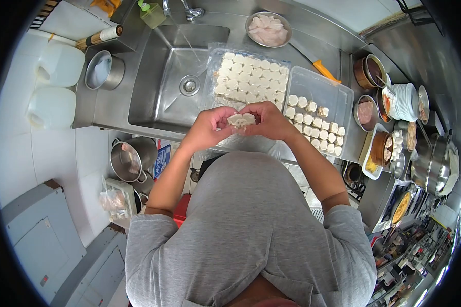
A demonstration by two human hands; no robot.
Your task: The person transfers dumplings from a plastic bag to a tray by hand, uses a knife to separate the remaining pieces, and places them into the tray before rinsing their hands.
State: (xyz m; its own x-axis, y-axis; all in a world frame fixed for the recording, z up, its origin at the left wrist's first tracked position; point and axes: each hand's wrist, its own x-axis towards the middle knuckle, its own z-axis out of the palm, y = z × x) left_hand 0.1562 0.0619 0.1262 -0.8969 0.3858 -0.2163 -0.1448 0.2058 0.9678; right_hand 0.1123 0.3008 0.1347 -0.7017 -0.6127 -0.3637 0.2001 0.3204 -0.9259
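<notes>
Centre of the frame, my left hand (206, 128) and right hand (268, 122) pinch a pale, lobed piece (241, 120) between thumbs and fingertips, one hand at each side, just in front of the counter's edge. Its long axis looks to run left to right across the frame, lobes side by side; I can't tell a front end from a back.

Just above my hands, the plastic-lined tray (208, 88) carries close rows of white pieces (251, 77). Beside it, right of centre, smaller clusters sit in the clear container (320, 84), mostly in its lower part. I judge the work partway: many pieces are shaped, and the one I'm pinching looks unfinished. How many remain, I can't tell. Farther out are the sink (161, 97), left, and a bowl of pale flesh (269, 29), top centre.
</notes>
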